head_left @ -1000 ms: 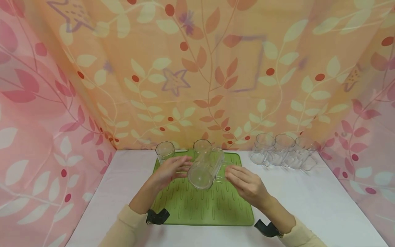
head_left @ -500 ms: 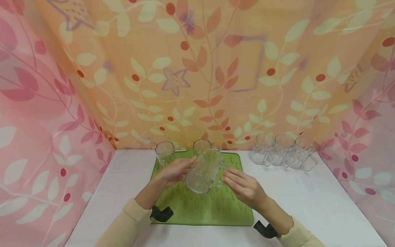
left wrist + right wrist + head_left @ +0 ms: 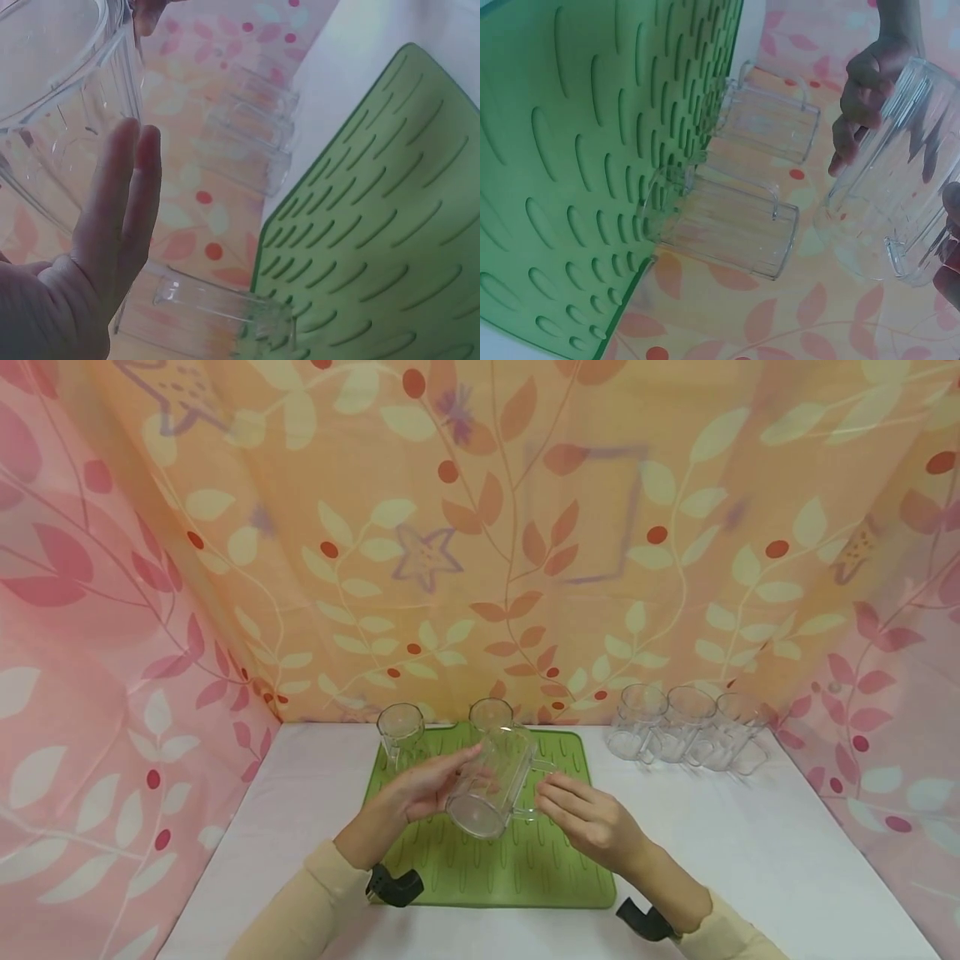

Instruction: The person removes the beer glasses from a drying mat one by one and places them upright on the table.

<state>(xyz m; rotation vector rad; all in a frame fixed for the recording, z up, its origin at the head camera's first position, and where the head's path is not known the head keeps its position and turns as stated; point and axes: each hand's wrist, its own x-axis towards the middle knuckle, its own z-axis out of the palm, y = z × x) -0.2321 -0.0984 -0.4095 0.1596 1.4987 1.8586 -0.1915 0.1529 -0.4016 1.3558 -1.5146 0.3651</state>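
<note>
A clear glass mug (image 3: 491, 789) is held tilted above the green mat (image 3: 517, 868), its base turned down toward me. My right hand (image 3: 596, 818) pinches the mug's handle. Around the other side of the body, my left hand (image 3: 431, 785) holds it, thumb near the upper edge and some fingers showing through the glass. In the left wrist view, two fingers (image 3: 112, 187) lie along the mug's wall. Two more clear mugs, a left one (image 3: 401, 731) and a middle one (image 3: 491, 717), stand at the mat's back edge.
Several clear mugs (image 3: 678, 727) stand in a close row at the back right of the white table (image 3: 750, 852). A patterned curtain (image 3: 480, 527) rises behind the table and along both sides.
The mug has come slightly down and toward me, with its handle still in my right hand. My left hand has moved from beside the mug to around its body.
</note>
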